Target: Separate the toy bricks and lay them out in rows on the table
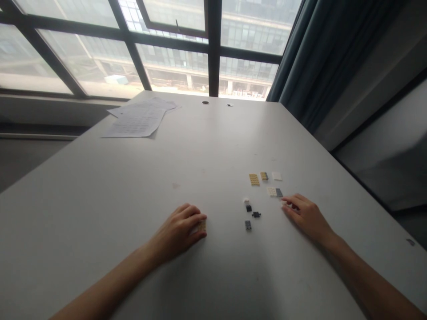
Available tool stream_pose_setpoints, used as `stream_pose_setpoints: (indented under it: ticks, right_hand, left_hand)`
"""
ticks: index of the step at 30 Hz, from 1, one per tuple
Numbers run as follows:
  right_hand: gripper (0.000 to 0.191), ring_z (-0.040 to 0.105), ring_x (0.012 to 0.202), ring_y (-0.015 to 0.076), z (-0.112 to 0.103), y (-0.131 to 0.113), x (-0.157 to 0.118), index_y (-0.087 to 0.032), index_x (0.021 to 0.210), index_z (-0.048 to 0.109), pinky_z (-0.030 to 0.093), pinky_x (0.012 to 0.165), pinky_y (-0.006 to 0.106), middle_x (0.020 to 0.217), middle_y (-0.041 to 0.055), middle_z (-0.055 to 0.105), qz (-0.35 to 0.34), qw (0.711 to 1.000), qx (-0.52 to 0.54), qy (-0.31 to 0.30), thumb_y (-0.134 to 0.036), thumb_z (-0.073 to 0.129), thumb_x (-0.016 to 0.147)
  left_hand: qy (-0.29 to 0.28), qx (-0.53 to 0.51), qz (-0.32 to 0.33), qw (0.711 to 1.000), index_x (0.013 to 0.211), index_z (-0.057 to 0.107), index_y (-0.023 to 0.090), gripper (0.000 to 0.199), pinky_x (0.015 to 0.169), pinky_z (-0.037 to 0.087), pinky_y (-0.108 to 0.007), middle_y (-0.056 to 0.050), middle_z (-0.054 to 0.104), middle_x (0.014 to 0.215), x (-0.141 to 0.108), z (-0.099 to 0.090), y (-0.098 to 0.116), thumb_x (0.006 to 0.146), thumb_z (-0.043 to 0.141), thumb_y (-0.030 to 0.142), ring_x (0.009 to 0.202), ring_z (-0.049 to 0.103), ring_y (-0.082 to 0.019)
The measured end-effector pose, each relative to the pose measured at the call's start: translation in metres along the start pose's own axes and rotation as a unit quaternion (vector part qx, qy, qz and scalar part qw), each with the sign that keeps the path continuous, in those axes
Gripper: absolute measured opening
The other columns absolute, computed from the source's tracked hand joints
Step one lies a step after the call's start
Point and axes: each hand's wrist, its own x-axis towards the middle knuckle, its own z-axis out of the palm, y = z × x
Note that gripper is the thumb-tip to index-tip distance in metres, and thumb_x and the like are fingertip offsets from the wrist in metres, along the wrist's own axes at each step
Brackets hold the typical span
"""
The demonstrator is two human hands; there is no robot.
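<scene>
My left hand [187, 226] rests on the white table with its fingers and thumb closed round a tan studded piece [202, 226]. To the right, my right hand [305, 215] pinches a small white piece [283, 203] between thumb and fingertips. Just beyond those fingertips lie a cream piece [271, 192] and a grey piece [279, 192], side by side. Between the hands are a small white piece [246, 201], a black piece [248, 208], a dark piece with side pegs [256, 214] and a grey studded piece [248, 225].
Farther back lie a yellow studded piece [254, 179], a yellow and grey piece [264, 176] and a white square [276, 176]. Paper sheets [136, 120] cover the table's far left. Behind it are windows, with a dark curtain [310, 58] at the right.
</scene>
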Motion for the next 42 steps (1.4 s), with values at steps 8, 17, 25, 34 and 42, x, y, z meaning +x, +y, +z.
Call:
stream_pose_setpoints:
  ticks: [8, 17, 25, 34, 42]
  right_hand:
    - [0.025, 0.060, 0.093, 0.0210, 0.021, -0.040, -0.001, -0.021, 0.111, 0.062, 0.051, 0.084, 0.035, 0.100, 0.0069, 0.062, -0.078, 0.994, 0.068, -0.036, -0.026, 0.058, 0.086]
    - [0.014, 0.060, 0.086, 0.0170, 0.035, -0.064, 0.012, -0.020, 0.097, 0.067, 0.050, 0.081, 0.030, 0.093, 0.0048, 0.063, -0.106, 0.985, 0.112, -0.072, -0.017, 0.057, 0.087]
    - [0.013, 0.060, 0.086, 0.0184, 0.031, -0.054, 0.008, -0.020, 0.094, 0.067, 0.050, 0.081, 0.033, 0.091, 0.0053, 0.064, -0.116, 0.990, 0.071, -0.032, -0.019, 0.055, 0.089]
    - [0.013, 0.057, 0.088, 0.0218, 0.020, -0.016, 0.008, -0.020, 0.093, 0.067, 0.048, 0.082, 0.037, 0.090, 0.0062, 0.065, -0.068, 0.997, 0.003, 0.026, -0.020, 0.055, 0.089]
    - [0.013, 0.055, 0.089, 0.0223, 0.017, -0.013, 0.012, -0.019, 0.096, 0.067, 0.046, 0.084, 0.039, 0.091, 0.0066, 0.065, -0.072, 0.997, -0.003, 0.009, -0.021, 0.056, 0.088]
  left_hand:
    - [0.014, -0.032, 0.000, 0.999, 0.103, 0.063, 0.020, 0.017, 0.082, 0.049, -0.029, -0.006, 0.061, 0.093, -0.004, 0.008, 0.001, 0.090, 0.054, 0.026, 0.090, 0.056, -0.017]
    - [0.015, -0.057, 0.007, 0.998, 0.100, 0.062, 0.020, 0.014, 0.081, 0.049, -0.029, -0.006, 0.061, 0.094, 0.012, 0.008, 0.009, 0.090, 0.055, 0.025, 0.090, 0.056, -0.017]
    - [0.046, -0.069, 0.049, 0.995, 0.093, 0.065, 0.018, 0.013, 0.086, 0.048, -0.033, -0.005, 0.062, 0.092, 0.116, 0.021, 0.046, 0.087, 0.060, 0.029, 0.090, 0.054, -0.018]
    - [-0.022, -0.007, 0.053, 0.998, 0.075, 0.068, 0.014, 0.010, 0.083, 0.046, -0.036, -0.009, 0.062, 0.082, 0.190, 0.081, 0.061, 0.081, 0.065, 0.022, 0.088, 0.057, -0.022]
    - [0.010, -0.021, 0.048, 0.999, 0.099, 0.068, 0.016, 0.027, 0.091, 0.044, -0.037, -0.011, 0.064, 0.100, 0.183, 0.067, 0.057, 0.080, 0.067, 0.035, 0.101, 0.055, -0.024]
